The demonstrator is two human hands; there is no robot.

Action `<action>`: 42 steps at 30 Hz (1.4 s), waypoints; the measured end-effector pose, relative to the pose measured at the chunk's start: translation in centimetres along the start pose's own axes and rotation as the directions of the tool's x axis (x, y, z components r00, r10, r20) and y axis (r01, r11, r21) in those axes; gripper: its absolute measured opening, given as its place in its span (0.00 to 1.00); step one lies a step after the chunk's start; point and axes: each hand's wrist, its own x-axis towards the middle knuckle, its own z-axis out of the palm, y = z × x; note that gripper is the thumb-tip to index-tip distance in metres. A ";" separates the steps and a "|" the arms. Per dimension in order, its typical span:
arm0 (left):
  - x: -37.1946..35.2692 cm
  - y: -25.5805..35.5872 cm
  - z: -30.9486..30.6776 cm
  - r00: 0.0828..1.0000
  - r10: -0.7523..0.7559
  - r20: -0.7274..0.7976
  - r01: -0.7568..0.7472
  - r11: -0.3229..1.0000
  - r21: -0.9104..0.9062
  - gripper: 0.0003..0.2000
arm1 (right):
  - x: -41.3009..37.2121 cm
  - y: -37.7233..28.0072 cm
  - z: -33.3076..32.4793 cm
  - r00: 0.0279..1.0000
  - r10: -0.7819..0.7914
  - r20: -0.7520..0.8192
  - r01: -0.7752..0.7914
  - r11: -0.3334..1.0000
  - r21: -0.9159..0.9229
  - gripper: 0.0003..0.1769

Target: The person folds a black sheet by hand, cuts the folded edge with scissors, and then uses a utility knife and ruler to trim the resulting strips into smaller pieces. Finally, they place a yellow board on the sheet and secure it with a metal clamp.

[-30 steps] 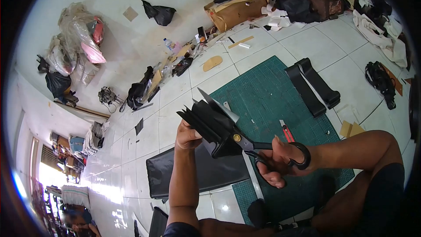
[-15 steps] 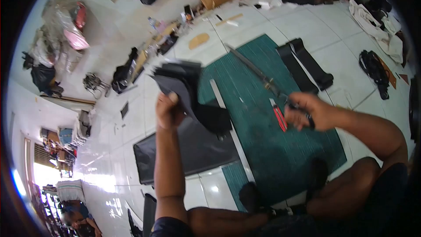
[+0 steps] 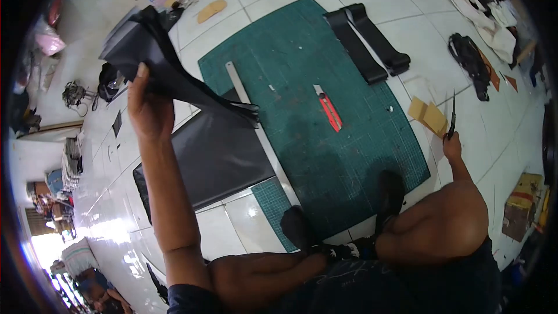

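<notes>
My left hand (image 3: 151,107) is closed round a bundle of black sheet strips (image 3: 151,52), raised at the left of the green cutting mat (image 3: 354,168). At the right, beyond the mat's edge, my right hand (image 3: 452,146) grips the scissors (image 3: 453,117), blades pointing up and away. A metal ruler (image 3: 261,134) lies lengthwise on the mat's left part. Near the mat's middle rests a red box cutter (image 3: 329,110). A large black sheet (image 3: 215,160) spreads left of the ruler, partly under it.
Black strips (image 3: 372,43) lie across the mat's upper right edge. Tan pieces (image 3: 428,116) are beside the scissors. A black cord bundle (image 3: 469,64) and white cloth (image 3: 476,11) lie farther right. My feet rest on the mat's near edge. A person is at the lower left.
My right hand has moved right with the scissors, from over the mat to the floor beside it. My left hand has lifted the black strips leftward. The view has shifted.
</notes>
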 end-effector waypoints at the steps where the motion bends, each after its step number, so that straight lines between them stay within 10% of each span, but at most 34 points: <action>1: 0.2 -0.1 0.4 1.000 0.005 -0.011 -0.006 1.000 -0.020 0.12 | 0.0 1.6 0.6 0.999 0.045 0.010 -0.045 0.998 -0.050 0.22; 10: 0.9 -0.5 2.2 0.979 -0.129 -0.160 0.104 0.982 -0.157 0.13 | 1.1 -0.3 -4.1 0.920 0.043 0.389 0.039 0.979 -0.201 0.31; 11: 0.8 -0.4 2.4 0.989 -0.134 -0.068 0.122 0.981 -0.152 0.12 | 3.2 1.1 -3.0 0.883 -0.076 0.463 0.313 0.830 -0.461 0.23; 14: 1.4 -0.1 2.2 0.982 -0.165 0.095 0.176 0.976 -0.127 0.12 | 4.1 -6.6 -4.3 0.950 -0.223 0.217 0.282 0.913 -0.295 0.22; 15: 1.5 -0.1 3.2 0.986 -0.159 0.052 0.166 0.972 -0.166 0.12 | 2.1 -12.8 -6.4 0.940 -0.290 0.180 0.281 0.957 0.072 0.24; 17: 2.1 -0.4 4.0 0.986 -0.147 0.075 0.156 0.979 -0.128 0.12 | -0.5 -22.0 -6.5 0.844 -0.524 0.113 0.376 0.730 0.571 0.34; 22: 3.6 0.5 7.2 0.985 -0.167 0.049 0.172 0.977 -0.124 0.12 | -8.3 -39.6 -9.3 0.288 -0.953 -0.096 0.702 0.142 0.698 0.60; 27: 4.0 0.0 9.5 0.984 -0.170 -0.061 0.157 0.972 -0.173 0.12 | -14.1 -47.3 -6.5 0.267 -0.880 -0.392 0.729 -0.081 0.679 0.46; 30: 2.5 -2.2 11.4 0.966 -0.093 -0.243 0.073 0.993 -0.091 0.13 | -14.4 -47.0 -5.3 0.301 -0.954 0.001 0.495 0.157 0.854 0.31; 32: 1.1 -4.7 12.1 0.915 -0.029 -0.402 0.039 0.999 0.015 0.12 | -14.4 -45.6 -3.7 0.323 -0.946 -0.019 0.476 0.145 0.867 0.23; 42: -7.9 -15.7 7.1 0.562 -0.299 -0.771 0.182 0.954 -0.238 0.14 | -15.9 -36.5 5.8 0.236 -0.872 0.429 0.277 0.483 0.831 0.34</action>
